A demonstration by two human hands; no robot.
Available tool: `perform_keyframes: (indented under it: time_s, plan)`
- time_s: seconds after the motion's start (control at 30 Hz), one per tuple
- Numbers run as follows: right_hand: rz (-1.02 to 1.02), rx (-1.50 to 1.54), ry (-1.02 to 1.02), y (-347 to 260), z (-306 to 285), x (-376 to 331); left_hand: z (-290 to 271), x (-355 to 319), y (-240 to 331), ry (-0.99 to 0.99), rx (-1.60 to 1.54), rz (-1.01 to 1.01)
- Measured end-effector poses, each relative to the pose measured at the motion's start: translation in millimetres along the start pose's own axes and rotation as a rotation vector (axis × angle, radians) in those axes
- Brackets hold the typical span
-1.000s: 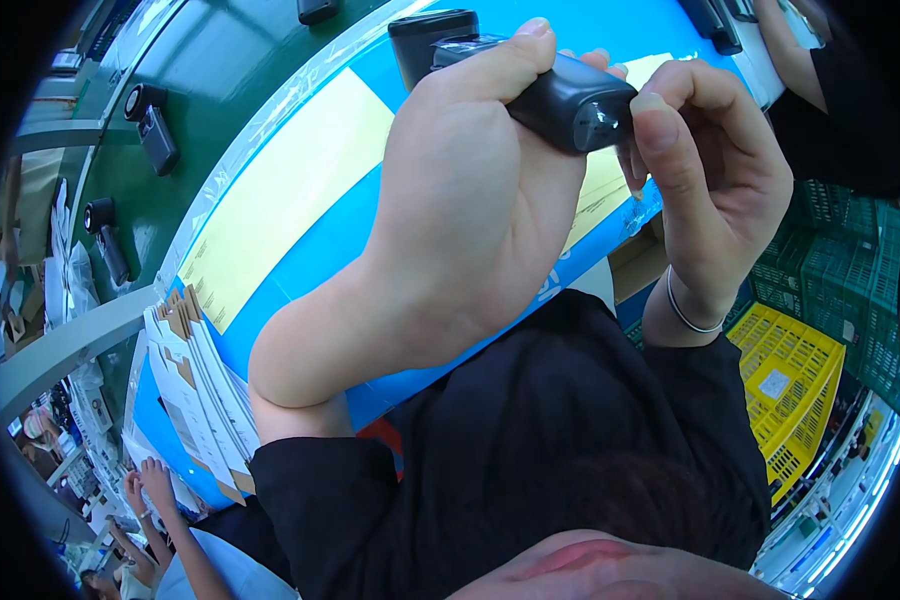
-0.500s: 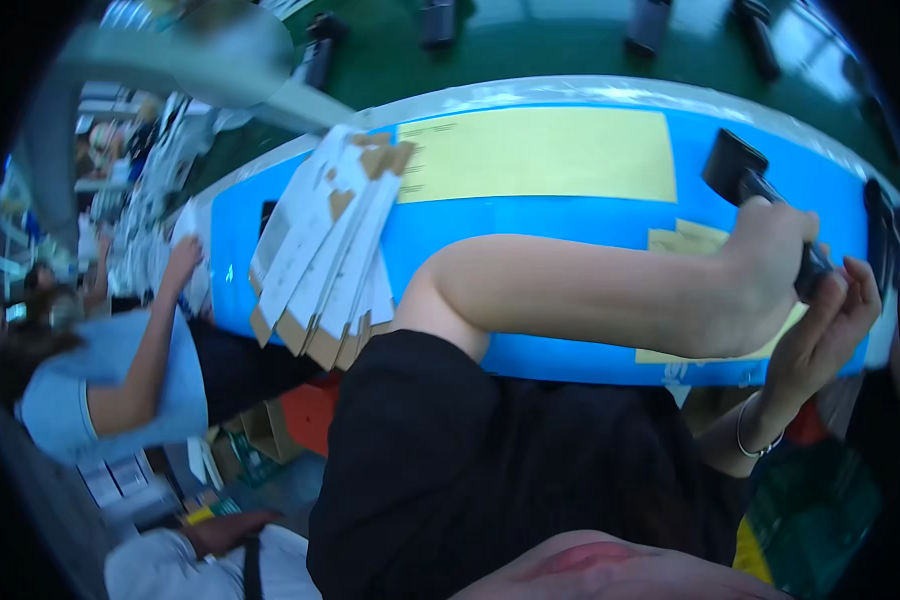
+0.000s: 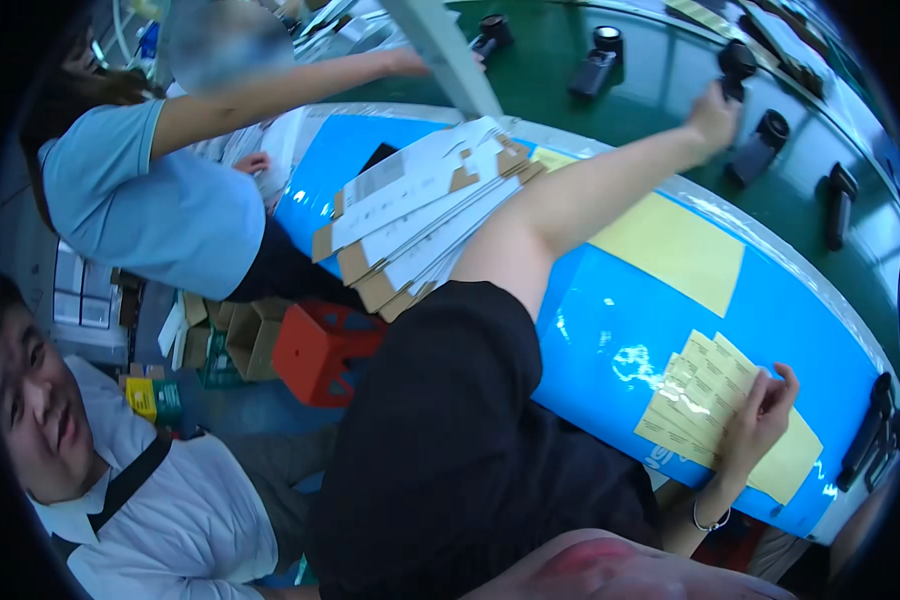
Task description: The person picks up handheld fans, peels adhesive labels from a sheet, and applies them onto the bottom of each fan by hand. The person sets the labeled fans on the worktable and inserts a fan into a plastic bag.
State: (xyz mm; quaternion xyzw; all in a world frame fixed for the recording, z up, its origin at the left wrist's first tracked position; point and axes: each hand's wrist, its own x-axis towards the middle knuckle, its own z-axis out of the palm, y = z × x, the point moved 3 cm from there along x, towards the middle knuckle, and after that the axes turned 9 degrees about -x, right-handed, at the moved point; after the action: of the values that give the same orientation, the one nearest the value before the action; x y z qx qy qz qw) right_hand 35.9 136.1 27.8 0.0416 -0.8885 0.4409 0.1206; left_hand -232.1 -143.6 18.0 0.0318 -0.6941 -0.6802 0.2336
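My left hand (image 3: 715, 118) is closed round the handle of a black handheld device with a round head (image 3: 737, 62). The arm stretches across the blue mat to the green belt, with the device held over it. My right hand (image 3: 760, 415), a bracelet at its wrist, is over yellow label sheets (image 3: 685, 395) at the mat's near right. Its fingers are loosely bent and apart, and I see nothing held in them. A larger yellow sheet (image 3: 675, 250) lies farther back, partly hidden by my left arm. Fanned flat white-and-brown cartons (image 3: 420, 215) lie left of that arm.
Similar handheld devices stand spaced along the green belt (image 3: 660, 85). More black devices (image 3: 870, 435) lie at the mat's right end. A co-worker in light blue (image 3: 160, 210) reaches toward the belt at left. Behind are a person in white (image 3: 200, 500) and a red stool (image 3: 325, 350).
My left hand has carried the device from above the mat's right side out over the belt. My right hand has come off the device and dropped toward the labels. The view has turned left.
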Motion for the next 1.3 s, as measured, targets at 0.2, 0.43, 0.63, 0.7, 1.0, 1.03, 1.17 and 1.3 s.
perform_keyframes:
  time_s: [0.2,0.43,0.63,0.7,1.0,1.03,1.17,1.3]
  plan:
    - [-0.057,0.003,-0.091,-4,12,7,-65,26,-31,0.131,0.849,-0.147]
    - [-0.109,-0.115,-0.114,-4,-2,3,4,2,-14,-0.165,0.916,0.231]
    - [-0.252,-0.147,-0.135,-14,5,7,22,-16,-17,-0.352,1.075,0.098]
    - [-0.217,-0.138,-0.12,-10,4,6,25,-14,-10,-0.39,1.081,0.083]
    - [-0.279,-0.163,-0.109,-9,-1,10,64,-116,52,-0.613,-0.83,-0.609]
    - [-0.295,-0.159,-0.096,-9,-2,11,71,-131,56,-0.657,-0.839,-0.569]
    - [-0.235,-0.183,-0.104,-8,-2,12,84,-171,47,-0.636,-0.738,-0.486]
    - [-0.145,-0.044,-0.114,-7,-5,9,83,-173,40,-0.616,-0.737,-0.483]
